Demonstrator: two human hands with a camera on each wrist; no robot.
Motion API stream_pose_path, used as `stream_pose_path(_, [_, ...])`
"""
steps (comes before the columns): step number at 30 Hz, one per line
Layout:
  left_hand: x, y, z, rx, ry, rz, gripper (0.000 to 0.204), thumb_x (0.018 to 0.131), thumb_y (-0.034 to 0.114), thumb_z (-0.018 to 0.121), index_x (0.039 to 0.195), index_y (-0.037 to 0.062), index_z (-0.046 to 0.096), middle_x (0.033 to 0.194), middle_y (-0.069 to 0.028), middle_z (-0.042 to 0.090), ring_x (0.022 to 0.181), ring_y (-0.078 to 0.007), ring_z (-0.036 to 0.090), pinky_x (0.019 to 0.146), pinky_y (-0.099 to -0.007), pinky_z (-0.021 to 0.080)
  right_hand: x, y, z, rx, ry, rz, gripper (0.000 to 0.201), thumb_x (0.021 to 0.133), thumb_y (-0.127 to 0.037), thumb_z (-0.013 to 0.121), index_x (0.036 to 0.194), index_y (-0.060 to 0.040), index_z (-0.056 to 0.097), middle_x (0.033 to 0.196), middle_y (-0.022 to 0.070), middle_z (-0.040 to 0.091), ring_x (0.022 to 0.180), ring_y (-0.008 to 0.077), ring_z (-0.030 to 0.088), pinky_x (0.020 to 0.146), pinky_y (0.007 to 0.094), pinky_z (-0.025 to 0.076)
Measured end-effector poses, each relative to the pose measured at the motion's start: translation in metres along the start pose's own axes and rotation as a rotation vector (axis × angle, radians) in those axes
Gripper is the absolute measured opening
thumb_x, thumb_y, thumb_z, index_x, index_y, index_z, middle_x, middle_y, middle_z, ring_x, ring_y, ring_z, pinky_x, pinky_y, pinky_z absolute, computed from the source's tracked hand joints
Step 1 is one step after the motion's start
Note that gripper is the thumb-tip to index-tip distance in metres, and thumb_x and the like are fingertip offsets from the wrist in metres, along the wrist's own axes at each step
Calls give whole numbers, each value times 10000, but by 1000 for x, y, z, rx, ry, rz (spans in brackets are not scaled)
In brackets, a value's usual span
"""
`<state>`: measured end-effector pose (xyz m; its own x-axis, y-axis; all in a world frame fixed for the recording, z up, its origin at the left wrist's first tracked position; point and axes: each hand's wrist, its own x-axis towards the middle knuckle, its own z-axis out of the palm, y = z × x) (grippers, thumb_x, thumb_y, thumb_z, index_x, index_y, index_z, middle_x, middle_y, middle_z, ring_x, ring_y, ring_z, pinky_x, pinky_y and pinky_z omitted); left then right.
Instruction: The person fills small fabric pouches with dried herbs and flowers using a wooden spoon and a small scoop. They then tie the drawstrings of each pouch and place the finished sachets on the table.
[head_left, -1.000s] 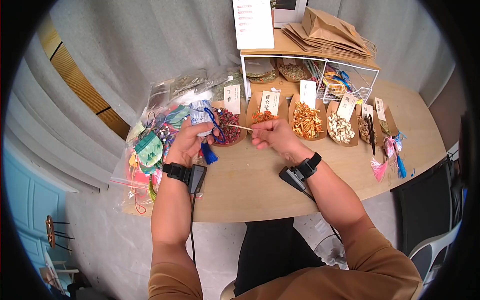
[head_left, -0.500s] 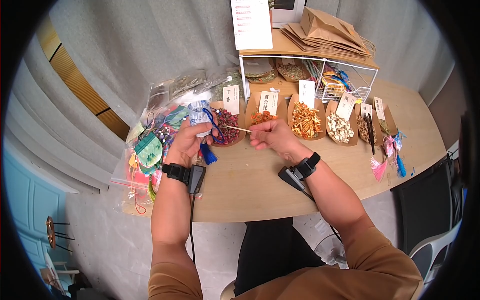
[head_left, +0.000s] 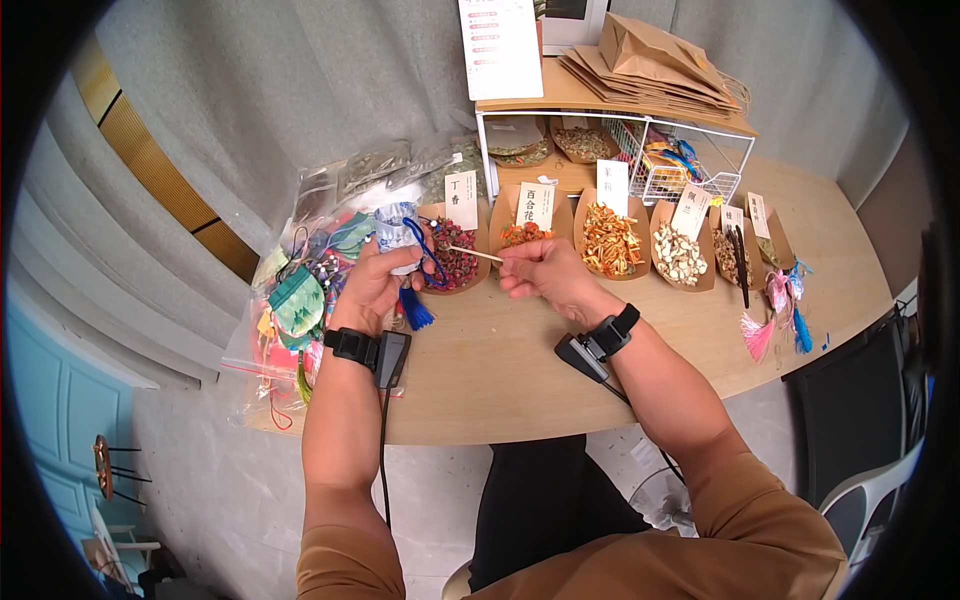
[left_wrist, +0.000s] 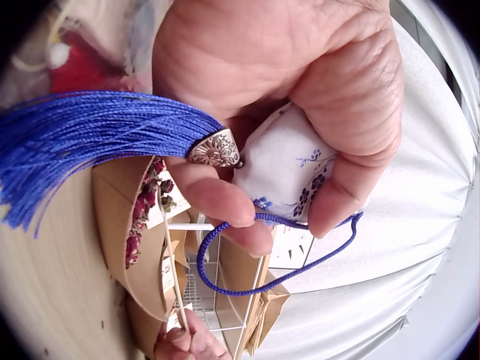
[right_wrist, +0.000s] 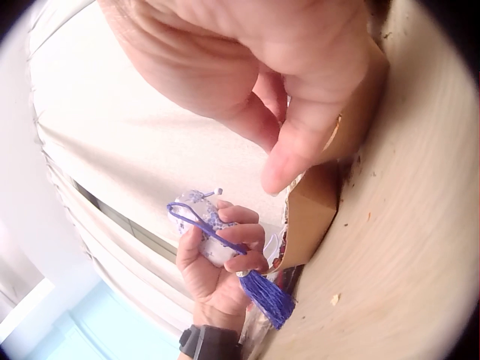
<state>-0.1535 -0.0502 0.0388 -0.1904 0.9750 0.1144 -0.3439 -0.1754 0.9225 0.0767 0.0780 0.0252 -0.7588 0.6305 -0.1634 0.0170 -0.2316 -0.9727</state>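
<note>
A white pouch with blue flowers [left_wrist: 281, 169] is gripped between the thumb and fingers of my left hand [head_left: 375, 280]. From it hang a blue cord [left_wrist: 259, 289] and a blue tassel [left_wrist: 97, 135] with a silver bead. My right hand [head_left: 550, 275] pinches the end of a thin pale stick [head_left: 474, 253]. The stick's far end is over the tray of dried red buds [head_left: 455, 262], to the right of the pouch; whether it touches the buds, I cannot tell. In the right wrist view the pouch [right_wrist: 202, 225] appears beyond my right hand [right_wrist: 262, 82].
Paper trays of dried flowers and slices [head_left: 612, 240] with label cards run rightward. Behind stands a shelf [head_left: 600, 98] with paper bags [head_left: 665, 65] and a wire basket [head_left: 690, 180]. A plastic bag of colourful pouches [head_left: 300, 300] lies left; pink and blue tassels [head_left: 758, 338] lie right.
The stick's far end has moved slightly left and up, and my right hand has shifted slightly left. My left hand keeps its grip on the pouch almost in place.
</note>
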Motion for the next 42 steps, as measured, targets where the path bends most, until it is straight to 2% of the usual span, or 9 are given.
stream_pose_path(3, [1,-1,-2,-2,-2,2,368,803,66,684,1142,4,553,948,-80,638,734,-181,658,492,-254,501,0,0,0,46,31,7,190,928,-27,594,1091,67,616,903,92,657,748,149,657,648,247,576])
stream_pose_path(9, [-1,-1,-1,3,13,-28,352,802,53,678,1129,2,557,953,-89,635,734,-185,658,476,-255,500,0,-3,-4,136,37,-129,192,924,-20,590,1085,85,602,897,94,659,754,151,659,648,261,574])
stream_pose_path(15, [2,-4,-4,54,-22,-110,301,797,54,670,1077,4,571,941,-82,627,725,-188,651,468,-253,513,-10,-20,-1,137,115,-190,233,917,-51,619,1120,63,616,877,79,678,719,118,658,618,229,569])
stream_pose_path(21, [-1,0,7,124,-25,-157,265,786,58,672,1033,12,589,894,-71,628,720,-176,645,478,-253,520,-19,-29,0,126,74,-250,244,918,-56,621,1138,51,620,888,82,682,734,115,664,625,225,567])
stream_pose_path(30, [-2,1,11,168,-14,-158,284,783,20,674,1057,5,597,871,-79,653,724,-187,653,491,-265,528,-25,-29,3,-44,-36,-354,236,923,-44,612,1137,51,637,921,95,685,759,126,669,640,229,555])
stream_pose_path(33, [-4,4,18,162,-3,-128,184,803,35,676,979,10,626,781,-90,675,676,-169,658,487,-255,516,-23,-22,5,-125,-24,-451,218,924,-33,606,1125,38,652,907,86,681,758,118,666,635,226,551])
stream_pose_path(36, [-4,4,17,141,-6,-132,231,778,12,700,996,11,627,831,-90,679,683,-167,654,493,-262,520,-22,-18,7,-268,27,-594,195,925,-11,590,1101,27,667,881,70,673,756,115,666,631,224,552])
stream_pose_path(39, [-3,-2,8,168,-50,-73,355,744,-15,702,1081,3,592,938,-84,641,755,-183,651,527,-272,532,-20,-16,11,-145,154,-644,175,925,-19,591,1069,19,683,774,31,660,671,85,634,577,203,513])
stream_pose_path(42, [-5,-4,6,143,-111,-12,417,714,-34,720,1106,5,586,955,-95,638,798,-180,643,568,-263,524,-10,-9,0,-200,300,-604,158,907,-52,620,1029,4,702,674,-5,637,571,53,564,511,199,446])
